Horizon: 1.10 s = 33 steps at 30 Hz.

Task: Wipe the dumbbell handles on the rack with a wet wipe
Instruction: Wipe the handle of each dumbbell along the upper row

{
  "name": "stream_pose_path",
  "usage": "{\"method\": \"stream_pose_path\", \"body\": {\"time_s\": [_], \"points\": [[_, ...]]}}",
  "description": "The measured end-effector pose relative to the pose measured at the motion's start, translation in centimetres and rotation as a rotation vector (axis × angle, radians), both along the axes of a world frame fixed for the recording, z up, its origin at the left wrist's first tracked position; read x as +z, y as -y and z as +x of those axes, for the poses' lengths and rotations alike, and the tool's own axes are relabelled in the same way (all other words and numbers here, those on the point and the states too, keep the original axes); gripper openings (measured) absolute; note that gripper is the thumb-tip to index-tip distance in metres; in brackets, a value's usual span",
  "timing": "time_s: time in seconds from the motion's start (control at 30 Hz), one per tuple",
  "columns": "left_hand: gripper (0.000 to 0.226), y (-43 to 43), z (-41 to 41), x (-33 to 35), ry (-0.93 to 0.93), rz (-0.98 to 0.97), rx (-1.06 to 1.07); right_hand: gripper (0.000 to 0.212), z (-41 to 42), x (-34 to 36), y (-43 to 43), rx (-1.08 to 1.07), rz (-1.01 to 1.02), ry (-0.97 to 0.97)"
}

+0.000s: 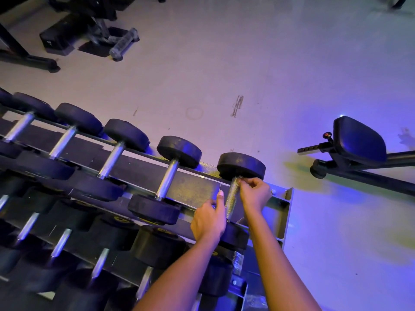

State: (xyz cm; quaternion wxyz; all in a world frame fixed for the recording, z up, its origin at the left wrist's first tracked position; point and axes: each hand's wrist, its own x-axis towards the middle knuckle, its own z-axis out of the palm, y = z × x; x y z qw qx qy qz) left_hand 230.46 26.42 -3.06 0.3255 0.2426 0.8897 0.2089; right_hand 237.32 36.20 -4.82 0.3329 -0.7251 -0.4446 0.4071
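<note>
Currently the right hand (256, 194) pinches the far end of the rightmost handle (232, 198) on the rack (285, 205); no wipe is discernible. Beside it the left hand (210, 218) braces, probably against rolling; its grip is indeterminate.

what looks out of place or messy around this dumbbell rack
A dumbbell-like bar lies loose on the floor at top left, away from the rack. Dark scuff marks streak the floor beyond it.
</note>
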Motion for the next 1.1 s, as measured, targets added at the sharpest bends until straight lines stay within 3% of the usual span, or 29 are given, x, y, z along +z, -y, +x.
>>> {"method": "stream_pose_path", "body": {"time_s": [0.23,0.47,0.67,0.83,0.97,1.1], "points": [[0.064,-0.1,-0.1,-0.4,0.008,-0.003,0.010,0.020,2.5,-0.5,5.6,0.319,-0.209,0.024],[0.065,0.0,0.0,-0.4,0.017,0.004,0.015,0.021,2.9,0.0,5.1,0.399,-0.308,0.040],[0.064,-0.1,0.1,-0.2,-0.004,-0.008,0.006,0.015,3.6,-0.3,5.0,0.347,-0.292,0.000],[0.064,-0.1,0.0,-0.4,-0.001,-0.005,0.008,0.014,3.3,-0.7,5.0,0.129,-0.236,-0.208],[0.065,-0.2,0.0,-0.3,0.001,-0.002,0.014,0.012,2.2,0.7,2.2,-0.023,-0.069,-0.192],[0.063,0.0,0.0,-0.3,0.000,-0.003,0.005,0.002,0.7,1.0,1.5,0.143,-0.022,-0.037]]}}
